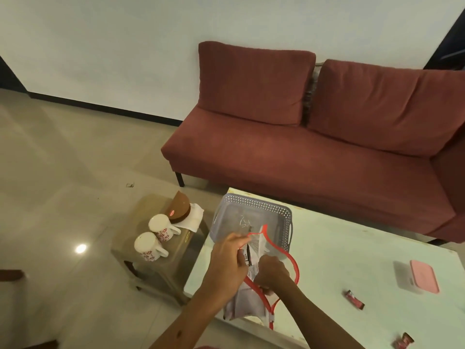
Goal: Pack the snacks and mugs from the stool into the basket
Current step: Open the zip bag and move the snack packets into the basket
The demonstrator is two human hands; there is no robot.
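A grey perforated basket (254, 205) stands on the near left corner of the pale table (339, 248). Over its front rim I hold a clear zip bag with a red edge (293, 260), with snack packets inside. My left hand (230, 260) pinches the bag's upper edge. My right hand (271, 272) grips the bag lower down, at its middle. On the brown stool (181, 248) to the left stand two white mugs with red flowers, one (161, 226) behind the other (148, 245), both upside down. A brown half-round box (180, 206) lies on a white cloth (195, 217).
A pink-lidded container (415, 277) sits on the table's right side. Two small red snack wrappers lie near the front right, one (353, 299) and another (403, 341). A red sofa (314, 152) stands behind the table. Tiled floor spreads to the left.
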